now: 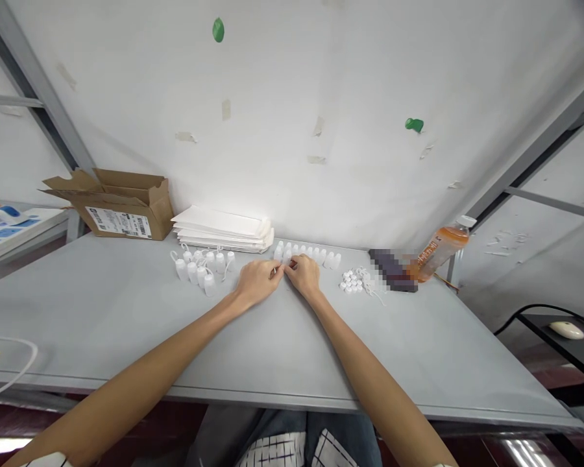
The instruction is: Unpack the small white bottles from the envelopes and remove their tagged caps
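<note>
My left hand (257,280) and my right hand (302,272) meet at the fingertips, both closed in a pinch. What they pinch is too small and hidden to make out. Just behind them stands a row of small white plastic bottles (316,253), several without cords. Left of my left hand is a group of small white bottles (193,271) with looped white cords on top. To the right of my right hand lies a cluster of small white caps (351,281), beside a tangle of thin white cords (368,283).
A stack of white paper sleeves (224,228) lies against the wall, beside an open cardboard box (126,204). An orange drink bottle (442,250) leans at the right near a dark blurred object (392,269). A white cable (29,353) loops over the grey table (272,350) at left.
</note>
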A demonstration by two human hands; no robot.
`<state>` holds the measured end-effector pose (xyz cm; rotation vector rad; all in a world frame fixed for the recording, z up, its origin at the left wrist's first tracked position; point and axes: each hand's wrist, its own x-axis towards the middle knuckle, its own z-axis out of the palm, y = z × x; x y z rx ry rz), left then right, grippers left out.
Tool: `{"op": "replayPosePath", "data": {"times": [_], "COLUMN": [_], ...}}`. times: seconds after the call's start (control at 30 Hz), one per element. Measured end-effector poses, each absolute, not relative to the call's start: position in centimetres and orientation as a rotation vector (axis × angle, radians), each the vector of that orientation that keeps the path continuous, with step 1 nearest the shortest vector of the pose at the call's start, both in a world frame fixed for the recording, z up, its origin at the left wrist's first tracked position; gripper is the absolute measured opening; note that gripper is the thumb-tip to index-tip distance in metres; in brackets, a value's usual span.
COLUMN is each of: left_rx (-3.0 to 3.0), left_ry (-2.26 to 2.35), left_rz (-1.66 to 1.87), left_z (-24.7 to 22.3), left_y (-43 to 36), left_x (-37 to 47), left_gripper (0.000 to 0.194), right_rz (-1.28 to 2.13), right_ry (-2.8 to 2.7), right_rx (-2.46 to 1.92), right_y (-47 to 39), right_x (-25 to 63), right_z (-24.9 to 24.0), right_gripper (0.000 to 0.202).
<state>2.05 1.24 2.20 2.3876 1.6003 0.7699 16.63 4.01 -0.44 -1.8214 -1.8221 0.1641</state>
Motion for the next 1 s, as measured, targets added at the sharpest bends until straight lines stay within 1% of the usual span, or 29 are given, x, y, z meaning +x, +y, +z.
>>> {"op": "replayPosePath", "data": {"times": [0.53, 0.7, 1.0], "left_rx": [2.418, 2.431, 2.445], "left_ry": [1.599, 1.567, 1.542], "left_rz": [0.692, 0.702, 0.699], "left_z": [2.5, 2.4, 2.1], "left_y": [0.8, 0.8, 0.9], "left_x": [2.3, 2.3, 2.3], "left_gripper": [0.037, 0.037, 0.036], "right_rz": [0.295, 0.267, 0.221], "right_ry": [-1.775, -1.787, -1.819], "right_rx": [-1.731, -1.740, -1.764], "right_y": [3.9, 3.9, 4.3], "right_x": [17.8, 17.8, 17.6], "right_z": [-0.5, -0.5, -0.9], "right_gripper": [0.018, 0.013, 0.016]}}
